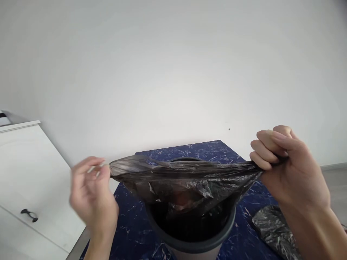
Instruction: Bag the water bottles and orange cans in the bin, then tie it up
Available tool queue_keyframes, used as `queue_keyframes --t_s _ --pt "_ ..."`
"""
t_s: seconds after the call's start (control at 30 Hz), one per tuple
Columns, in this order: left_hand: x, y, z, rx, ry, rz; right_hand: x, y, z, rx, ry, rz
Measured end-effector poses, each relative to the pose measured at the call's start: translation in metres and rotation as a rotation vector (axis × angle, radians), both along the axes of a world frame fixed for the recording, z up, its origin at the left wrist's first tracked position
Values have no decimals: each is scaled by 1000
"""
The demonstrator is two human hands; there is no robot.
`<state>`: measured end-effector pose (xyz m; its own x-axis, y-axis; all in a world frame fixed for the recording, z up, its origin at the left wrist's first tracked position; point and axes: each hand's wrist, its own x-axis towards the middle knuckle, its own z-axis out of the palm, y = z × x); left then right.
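Observation:
A thin black plastic bag (189,184) is stretched sideways between my two hands, above and partly inside a round bin (193,247) with a dark rim. My right hand (292,169) is closed in a fist around the bag's gathered right end. At the left end, the thumb and fingers of my left hand (93,191) pinch the bag's edge, slightly blurred. Through the film something reddish shows faintly, too unclear to name. The bag's lower part hangs into the bin's dark opening, where its bottom is hidden.
The bin stands on a dark blue marbled tabletop (130,224). A second crumpled black plastic bag (273,225) lies at right, partly behind my right forearm. A white cabinet (32,173) with a black handle (29,215) stands at left. Behind rises a pale wall (173,72).

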<state>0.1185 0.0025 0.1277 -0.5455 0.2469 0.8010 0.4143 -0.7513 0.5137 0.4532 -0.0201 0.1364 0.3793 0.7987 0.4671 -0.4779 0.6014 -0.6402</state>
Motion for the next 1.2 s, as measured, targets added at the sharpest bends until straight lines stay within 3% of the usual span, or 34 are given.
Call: queue_keyframes --t_s 0.07,0.17,0.23,0.3,0.4,0.67,0.87,1.0,1.1,1.2 --pt "23 -29 13 101 149 39 -3 -4 2 16 -3 2" --pt "61 -67 27 -115 534 -18 -9 -12 5 34 -27 22" --pt "84 -77 30 -221 842 -99 -12 -17 7 38 -53 14" --pt "102 -75 32 -281 1074 -196 -14 -23 10 39 -83 6" --pt "124 -63 33 -343 1240 -322 -16 -31 13 67 -117 22" --pt "165 -51 47 -491 1544 -402 -14 -49 13 151 -225 129" --pt "153 -48 50 -380 1301 -367 8 -38 8 166 -417 162" --pt "141 -51 52 -370 1197 -372 19 -25 2 122 -637 334" --pt "137 -55 57 -393 1178 -387 16 -24 -4 70 -850 420" --pt "136 -61 62 -402 1214 -411 2 -27 -7 -20 -972 387"
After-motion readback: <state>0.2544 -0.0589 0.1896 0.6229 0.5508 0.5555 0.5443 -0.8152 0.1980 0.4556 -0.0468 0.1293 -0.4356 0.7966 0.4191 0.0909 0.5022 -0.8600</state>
